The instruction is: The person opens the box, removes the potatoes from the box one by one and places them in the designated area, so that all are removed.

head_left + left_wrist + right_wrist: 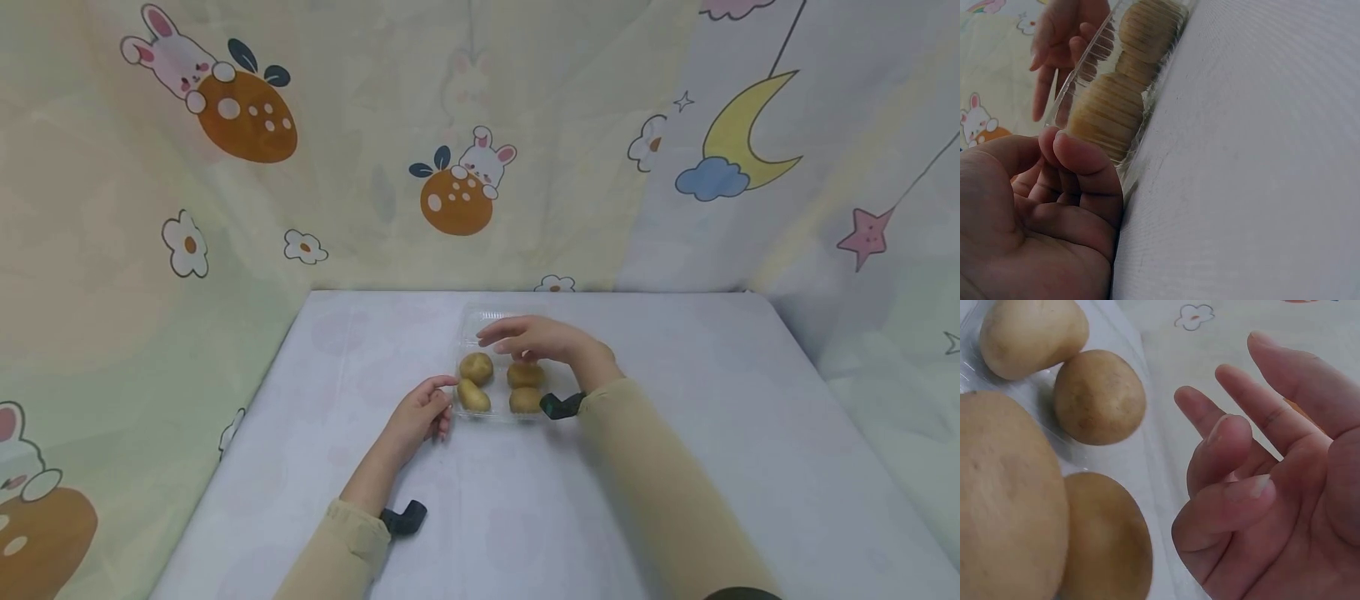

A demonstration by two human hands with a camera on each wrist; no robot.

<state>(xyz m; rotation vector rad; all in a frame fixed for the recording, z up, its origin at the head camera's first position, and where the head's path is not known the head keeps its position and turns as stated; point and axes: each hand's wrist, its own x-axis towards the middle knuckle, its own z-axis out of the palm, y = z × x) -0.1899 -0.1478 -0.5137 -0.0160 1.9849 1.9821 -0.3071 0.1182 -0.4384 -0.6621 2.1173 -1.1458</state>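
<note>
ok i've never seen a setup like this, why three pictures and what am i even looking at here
There is no machine here: a person works with two bare hands and wears three small cameras. The wide picture comes from a camera on the head, looking down at a table with a pale cloth. The other two come from cameras strapped to each wrist, so they show close-ups.

On the table sits a clear plastic tray holding four potatoes. The left hand touches the tray's near left edge with its fingertips; its wrist view shows the tray side-on. The right hand hovers over the tray with relaxed fingers and holds nothing. The cartoon rabbits are only a printed backdrop.
</note>
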